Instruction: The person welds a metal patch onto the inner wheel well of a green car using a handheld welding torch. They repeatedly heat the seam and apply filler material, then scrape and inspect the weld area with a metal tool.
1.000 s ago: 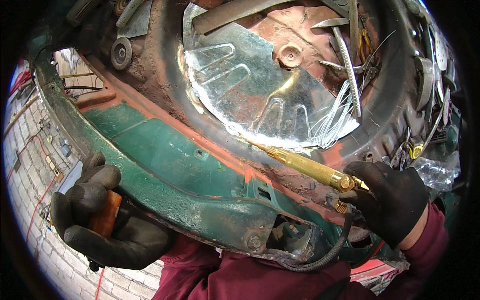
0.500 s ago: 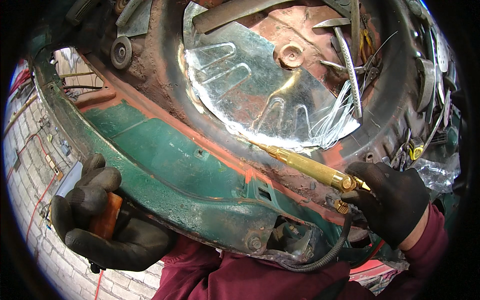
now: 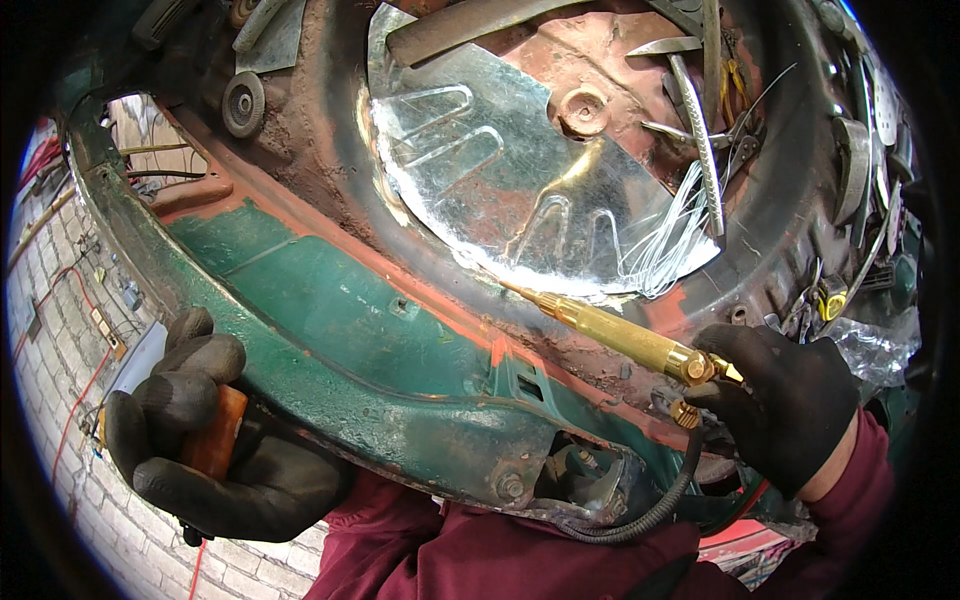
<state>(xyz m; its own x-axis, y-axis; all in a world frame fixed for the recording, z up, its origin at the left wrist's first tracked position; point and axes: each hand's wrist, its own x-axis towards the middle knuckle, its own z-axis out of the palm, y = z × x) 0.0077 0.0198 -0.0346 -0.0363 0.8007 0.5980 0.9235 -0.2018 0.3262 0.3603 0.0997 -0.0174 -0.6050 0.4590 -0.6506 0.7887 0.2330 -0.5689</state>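
Both my hands wear dark work gloves. My right hand (image 3: pixel 785 405) is closed on the rear end of a brass torch (image 3: pixel 612 332), near its small valve knobs. The torch's thin tip points left and lies close to the whitened edge of a shiny round-edged metal sheet (image 3: pixel 440 185); whether it touches cannot be told. No flame shows. At the lower left, my left hand (image 3: pixel 250 480) has its fingers curled around an orange-brown block-like handle (image 3: pixel 213 432). A pale flat piece (image 3: pixel 140 360) sticks out behind those fingers, and its link to the handle is hidden.
A green and red-brown car body panel (image 3: pixel 320 300) curves across the middle. Thin white wire (image 3: pixel 672 240), a long metal file-like tool (image 3: pixel 695 140) and pliers (image 3: pixel 742 150) lie on or near the sheet. A dark ribbed hose (image 3: pixel 650 520) bends below the torch.
Almost nothing differs. My left hand has shifted very slightly to the right; the torch and my right hand stay practically in place.
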